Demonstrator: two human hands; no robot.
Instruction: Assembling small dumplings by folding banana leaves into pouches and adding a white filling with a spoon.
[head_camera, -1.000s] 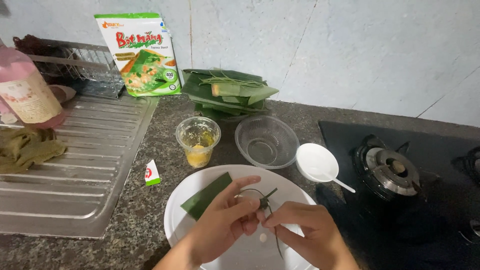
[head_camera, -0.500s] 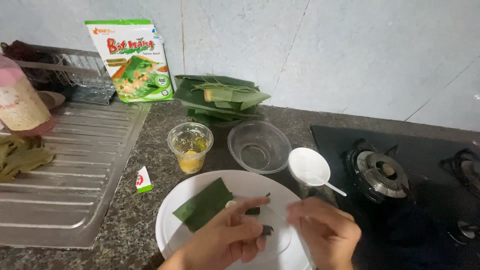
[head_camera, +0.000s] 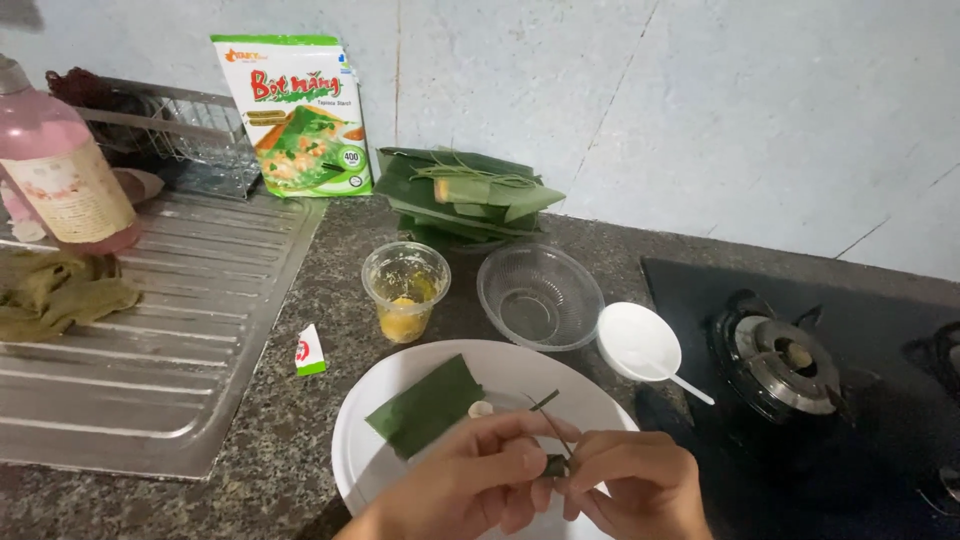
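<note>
- Both hands meet over the near edge of one white plate (head_camera: 400, 470); the left hand (head_camera: 470, 485) and the right hand (head_camera: 630, 485) each pinch a small dark green leaf parcel (head_camera: 556, 465) between thumb and fingertips, and a thin green strip (head_camera: 550, 415) rises from it.
- On the plate lie one flat green leaf piece (head_camera: 425, 405) and one small pale lump (head_camera: 481, 409) just beside it.
- Behind the plate stand one clear plastic cup (head_camera: 405, 290) with yellow filling at the bottom, one empty clear glass bowl (head_camera: 540, 295), and one small white bowl (head_camera: 638, 342) with a white spoon (head_camera: 690, 387) resting in it.
- One stack of folded green leaves (head_camera: 465, 190) sits by the wall, near one green-and-white flour bag (head_camera: 300, 115).
- One small white-and-green sachet (head_camera: 311, 352) lies on the speckled counter (head_camera: 300, 470), left of the plate.
- On the steel draining board (head_camera: 170, 330): one pink bottle (head_camera: 60, 170) and one olive cloth (head_camera: 60, 290).
- A black gas hob (head_camera: 800, 360) fills the right side, with one burner fully shown.
- Nothing lies between the hands and the parcel.
</note>
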